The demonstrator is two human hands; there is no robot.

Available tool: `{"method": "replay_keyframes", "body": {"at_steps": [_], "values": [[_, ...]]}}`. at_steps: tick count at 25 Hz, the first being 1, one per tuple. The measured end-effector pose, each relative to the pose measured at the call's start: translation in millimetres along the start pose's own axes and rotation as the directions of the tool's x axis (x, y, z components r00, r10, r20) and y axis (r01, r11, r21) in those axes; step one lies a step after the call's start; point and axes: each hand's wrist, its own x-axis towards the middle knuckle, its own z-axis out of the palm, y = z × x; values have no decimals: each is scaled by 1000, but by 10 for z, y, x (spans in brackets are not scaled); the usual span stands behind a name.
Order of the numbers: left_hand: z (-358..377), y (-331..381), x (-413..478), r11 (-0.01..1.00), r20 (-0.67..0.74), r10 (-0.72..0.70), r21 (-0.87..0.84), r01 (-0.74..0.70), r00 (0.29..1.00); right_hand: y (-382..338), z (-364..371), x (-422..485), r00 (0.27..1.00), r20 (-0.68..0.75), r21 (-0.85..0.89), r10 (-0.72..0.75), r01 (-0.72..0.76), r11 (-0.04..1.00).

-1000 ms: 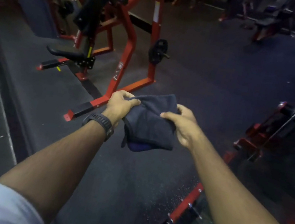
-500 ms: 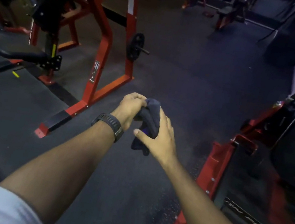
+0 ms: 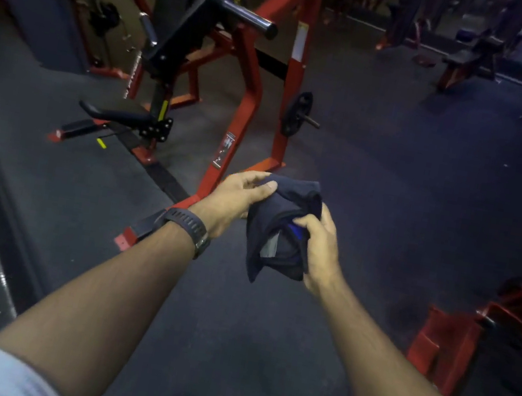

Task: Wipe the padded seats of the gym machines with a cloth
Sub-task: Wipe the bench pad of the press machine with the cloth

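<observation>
Red machine [image 3: 250, 109] ahead, black seat [image 3: 118, 114], left hand [image 3: 235, 198], right hand [image 3: 320, 246] gripping cloth [image 3: 268, 230]

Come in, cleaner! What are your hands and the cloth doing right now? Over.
Left hand and right hand both grip the dark navy folded cloth, mid-air. Black padded seat ahead-left, not touched. Red steel floor bar lies between.

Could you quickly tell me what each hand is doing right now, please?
Left hand: closed, pinching the top edge of the dark cloth.
Right hand: closed, fingers curled round the same cloth's right side.
</observation>
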Motion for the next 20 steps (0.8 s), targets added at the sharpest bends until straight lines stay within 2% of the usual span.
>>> {"method": "replay_keyframes", "body": {"at_steps": [3,5,9,11,13,17,18,20], "values": [[-504,46,245,997,-226,52,67,-37,973,81,581,373,991,129,-61,32,-24,998],[-856,129,441,997,-302,36,81,-12,953,104,988,699,989,144,-101,21,-7,995],[-1571,410,847,984,-270,-141,-146,104,952,246,1838,1463,961,171,-278,-217,259,925],[-1966,499,1059,976,-295,-212,-104,189,932,319,2285,1809,924,193,-370,-331,381,847],[-2359,549,1244,975,-356,-222,-111,195,908,374,2710,2083,878,235,-412,-417,478,776],[-3194,649,1642,973,-481,-206,-192,127,852,569,3463,2528,793,363,-393,-489,606,692],[-3399,663,1776,966,-474,-234,-209,150,849,623,3634,2672,778,402,-391,-483,623,678],[-3771,719,1955,973,-509,-201,-203,111,837,744,3959,2959,771,470,-402,-429,620,673]]}}
